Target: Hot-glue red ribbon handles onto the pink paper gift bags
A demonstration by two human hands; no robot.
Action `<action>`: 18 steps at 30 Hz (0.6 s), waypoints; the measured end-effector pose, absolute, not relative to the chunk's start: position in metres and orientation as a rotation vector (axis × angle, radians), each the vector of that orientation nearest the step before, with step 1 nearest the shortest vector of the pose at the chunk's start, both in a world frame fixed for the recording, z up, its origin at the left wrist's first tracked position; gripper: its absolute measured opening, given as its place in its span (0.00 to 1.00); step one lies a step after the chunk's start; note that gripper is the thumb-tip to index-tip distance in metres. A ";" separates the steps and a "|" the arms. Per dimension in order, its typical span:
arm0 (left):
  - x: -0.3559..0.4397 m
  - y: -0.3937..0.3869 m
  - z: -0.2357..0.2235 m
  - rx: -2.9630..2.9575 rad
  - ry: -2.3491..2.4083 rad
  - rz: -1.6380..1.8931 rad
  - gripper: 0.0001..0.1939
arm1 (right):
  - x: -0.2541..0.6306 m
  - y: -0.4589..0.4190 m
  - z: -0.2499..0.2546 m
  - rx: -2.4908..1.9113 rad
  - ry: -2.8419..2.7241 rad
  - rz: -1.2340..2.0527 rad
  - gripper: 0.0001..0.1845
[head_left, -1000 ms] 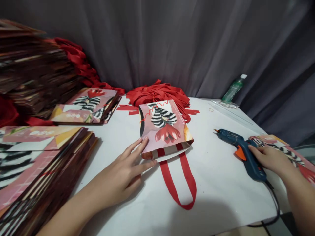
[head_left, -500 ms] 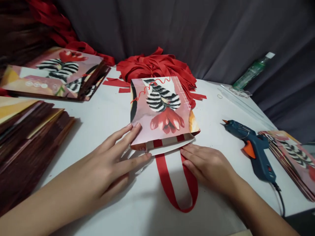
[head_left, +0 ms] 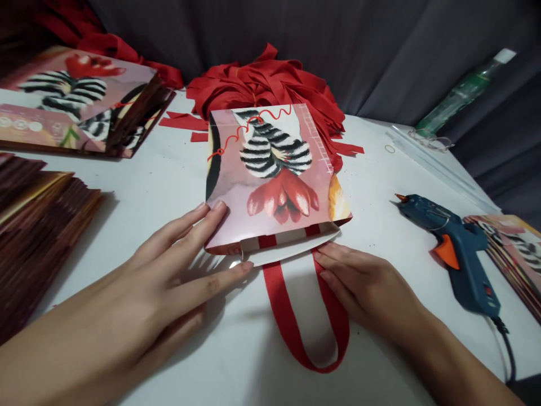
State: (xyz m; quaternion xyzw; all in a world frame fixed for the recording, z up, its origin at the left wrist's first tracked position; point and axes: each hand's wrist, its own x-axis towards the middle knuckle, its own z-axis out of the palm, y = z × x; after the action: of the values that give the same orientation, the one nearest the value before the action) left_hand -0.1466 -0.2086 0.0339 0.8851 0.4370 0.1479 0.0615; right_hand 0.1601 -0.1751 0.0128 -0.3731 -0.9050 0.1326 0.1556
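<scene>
A pink paper bag [head_left: 270, 192], printed with a red flower and black-and-white stripes, lies with its mouth towards me. Out of that mouth runs a looped red ribbon handle [head_left: 287, 321], flat on the table. My left hand [head_left: 169, 282] has its fingers spread: two rest on the bag's lower left corner, and another touches the white lower edge of the mouth. At the mouth's right end, the fingers of my right hand [head_left: 367, 282] are pressed together on the rim beside the ribbon. My right thumb is hard to make out.
A blue glue gun [head_left: 452, 242] with an orange trigger lies right, beside more folded bags [head_left: 515, 242]. Behind are a heap of red ribbons [head_left: 270, 84] and a green bottle [head_left: 460, 96]. Stacked bags [head_left: 84, 107] and a dark paper stack [head_left: 46, 237] stand left.
The view has shifted slightly closer, so things at the sides sit farther outward. Both hands keep their places at the bag's mouth.
</scene>
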 end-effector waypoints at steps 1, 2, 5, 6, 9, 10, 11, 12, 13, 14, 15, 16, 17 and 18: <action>-0.147 -0.209 0.034 2.668 1.332 0.438 0.25 | 0.160 -0.175 0.013 -1.068 -2.596 0.384 0.16; -0.147 -0.209 0.034 2.649 1.352 0.427 0.25 | 0.160 -0.176 0.014 -1.072 -2.601 0.385 0.17; -0.145 -0.211 0.035 2.619 1.375 0.413 0.24 | 0.160 -0.176 0.014 -1.096 -2.608 0.370 0.17; -0.145 -0.211 0.036 2.622 1.376 0.414 0.24 | 0.161 -0.176 0.014 -1.100 -2.608 0.362 0.17; -0.144 -0.211 0.037 2.613 1.390 0.415 0.24 | 0.160 -0.177 0.015 -1.049 -2.581 0.310 0.17; -0.143 -0.211 0.037 2.603 1.395 0.423 0.23 | 0.159 -0.178 0.016 -1.006 -2.561 0.288 0.16; -0.143 -0.211 0.037 2.591 1.397 0.429 0.23 | 0.156 -0.180 0.018 -0.951 -2.545 0.274 0.15; -0.143 -0.211 0.037 2.580 1.398 0.434 0.23 | 0.152 -0.182 0.019 -0.887 -2.547 0.280 0.15; -0.143 -0.211 0.037 2.572 1.398 0.439 0.23 | 0.147 -0.184 0.021 -0.819 -2.569 0.304 0.15; -0.143 -0.211 0.037 2.565 1.400 0.441 0.23 | 0.141 -0.186 0.023 -0.754 -2.607 0.342 0.16; -0.143 -0.211 0.037 2.558 1.407 0.438 0.23 | 0.134 -0.188 0.024 -0.693 -2.653 0.382 0.18; -0.143 -0.212 0.037 2.548 1.418 0.430 0.22 | 0.128 -0.189 0.026 -0.643 -2.695 0.423 0.20; -0.143 -0.212 0.037 2.537 1.430 0.420 0.22 | 0.122 -0.190 0.026 -0.612 -2.725 0.457 0.21; -0.143 -0.212 0.038 2.528 1.441 0.408 0.22 | 0.117 -0.191 0.027 -0.594 -2.738 0.484 0.23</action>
State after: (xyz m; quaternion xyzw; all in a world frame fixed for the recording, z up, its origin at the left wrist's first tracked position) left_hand -0.1433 -0.2119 0.0376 0.8558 0.4880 0.1381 0.1015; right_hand 0.1168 -0.1906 0.0266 -0.2066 -0.9523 0.1684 0.1488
